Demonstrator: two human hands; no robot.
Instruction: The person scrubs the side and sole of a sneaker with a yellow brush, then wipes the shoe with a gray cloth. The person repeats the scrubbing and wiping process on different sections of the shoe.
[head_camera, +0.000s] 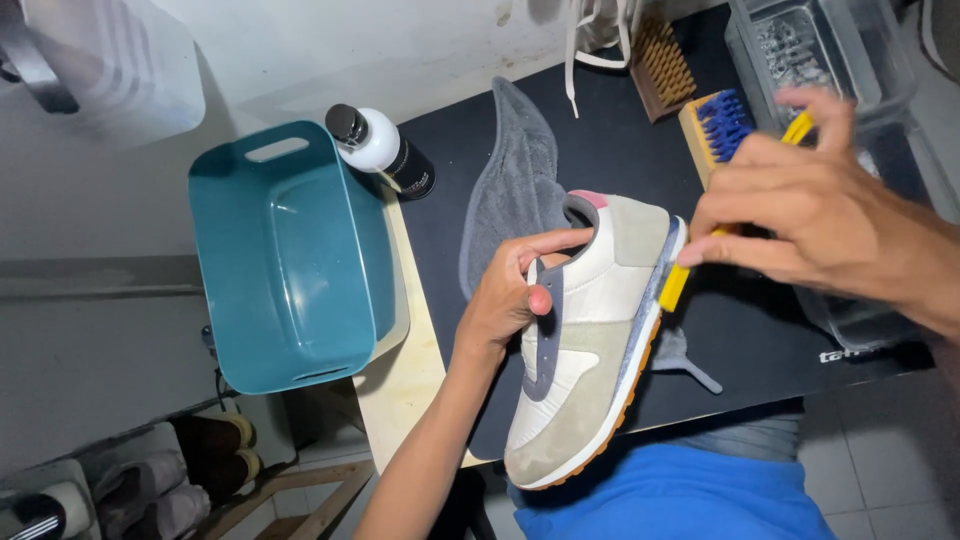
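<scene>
left hand (505, 300) gripped sneaker (590, 340) by its collar, over the black mat's (760, 330) near edge | right hand (810, 215) fingers curled round yellow brush (690, 270) at the heel | teal tub (290, 255) left

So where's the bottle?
In the head view, the bottle lies upper left of the shoe, between the teal tub and the grey cloth.

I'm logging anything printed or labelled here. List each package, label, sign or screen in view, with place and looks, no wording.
Bottle: lying behind the teal tub, white body, black cap, dark label.
Mat: black, on the table, small white print at its front right edge.
No signs or screens in view.
</scene>
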